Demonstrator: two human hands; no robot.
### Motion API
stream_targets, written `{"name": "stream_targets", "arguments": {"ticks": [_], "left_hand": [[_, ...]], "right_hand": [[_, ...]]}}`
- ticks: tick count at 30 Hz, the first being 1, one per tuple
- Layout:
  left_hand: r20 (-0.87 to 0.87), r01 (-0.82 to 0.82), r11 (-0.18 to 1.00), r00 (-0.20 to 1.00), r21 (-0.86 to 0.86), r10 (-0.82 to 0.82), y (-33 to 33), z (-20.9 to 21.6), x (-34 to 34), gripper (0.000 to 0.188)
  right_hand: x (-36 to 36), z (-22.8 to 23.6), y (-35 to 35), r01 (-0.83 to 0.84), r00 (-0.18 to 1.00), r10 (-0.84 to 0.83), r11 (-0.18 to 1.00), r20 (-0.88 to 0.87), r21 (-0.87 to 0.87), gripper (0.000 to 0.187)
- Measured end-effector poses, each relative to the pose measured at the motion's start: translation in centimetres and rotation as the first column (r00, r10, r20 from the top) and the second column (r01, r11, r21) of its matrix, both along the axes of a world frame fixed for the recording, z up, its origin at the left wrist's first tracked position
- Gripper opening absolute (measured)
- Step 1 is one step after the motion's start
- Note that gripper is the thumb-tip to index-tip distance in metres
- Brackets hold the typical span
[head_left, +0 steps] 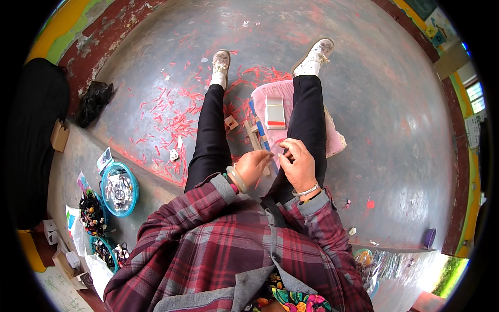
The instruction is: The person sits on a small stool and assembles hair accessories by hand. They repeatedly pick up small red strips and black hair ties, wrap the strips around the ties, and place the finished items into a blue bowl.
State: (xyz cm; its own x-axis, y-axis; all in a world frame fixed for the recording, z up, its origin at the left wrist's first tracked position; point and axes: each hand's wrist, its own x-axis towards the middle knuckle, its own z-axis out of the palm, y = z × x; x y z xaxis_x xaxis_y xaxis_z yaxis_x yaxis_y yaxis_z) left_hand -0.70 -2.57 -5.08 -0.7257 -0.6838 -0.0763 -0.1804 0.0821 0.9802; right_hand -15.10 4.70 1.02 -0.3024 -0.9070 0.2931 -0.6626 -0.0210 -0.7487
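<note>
My left hand (253, 167) is closed in a pinch in front of my lap, its fingertips pointing right. Close by, my right hand (300, 166) has its thumb and forefinger curled toward each other, facing the left. A small red bit (279, 140) shows by the right fingertips; whether it is held cannot be made out. Anything between the fingers is too small to name. Just beyond the hands, a white rectangular box (275, 113) with a grey top and a red end rests on a pink padded board (260, 96), partly under my right leg.
Red strips (179, 117) litter the floor around my left leg. A wooden frame piece (253, 141) and a small wooden block (231, 122) lie between my legs. At the left stand a blue basket (136, 190) of small items, a basket of dark hair ties (92, 213) and a black bag (95, 104).
</note>
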Motion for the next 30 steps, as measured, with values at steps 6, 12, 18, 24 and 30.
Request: {"name": "stream_targets", "arguments": {"ticks": [6,12,18,24,30], "left_hand": [[0.118,0.073,0.986,0.992,-0.153,-0.055,0.1,2.1,0.3,0.022],[0.239,0.135,0.989,0.960,0.055,-0.144,0.0,5.0,0.3,0.025],[0.073,0.056,0.996,0.995,0.063,-0.060,0.1,0.9,0.4,0.026],[0.112,0.111,0.993,0.987,0.038,-0.115,-0.2,0.6,0.4,0.024],[0.129,0.126,0.986,0.982,0.110,-0.140,-0.8,2.3,0.7,0.025]], "right_hand": [[-0.4,0.0,0.4,-0.011,0.999,0.013,0.998,-0.037,0.058,0.022],[-0.5,-0.3,0.5,-0.043,0.996,0.045,0.998,-0.081,0.037,0.012],[0.0,0.5,0.7,-0.072,0.993,0.081,0.992,-0.091,0.105,0.008],[-0.3,-0.4,0.7,-0.137,0.991,0.133,0.977,0.030,0.165,0.011],[-1.8,-1.9,1.0,-0.176,0.922,0.070,0.951,0.380,0.253,0.013]]}}
